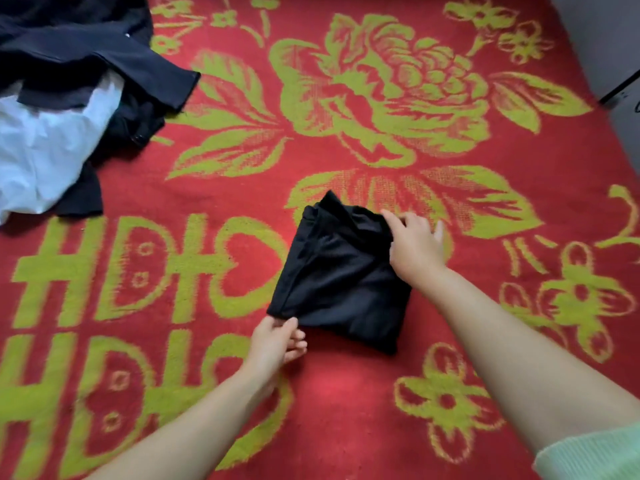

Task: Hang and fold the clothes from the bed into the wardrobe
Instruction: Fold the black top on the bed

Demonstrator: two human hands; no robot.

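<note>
- Our left hand pinches the black garment's near corner
- Our right hand grips its far edge
- We'd keep edges aligned on the bed

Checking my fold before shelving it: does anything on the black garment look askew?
Yes: the folded black garment has a loose peak of fabric poking past its far edge, beside the right hand, so the bundle isn't square.
</note>
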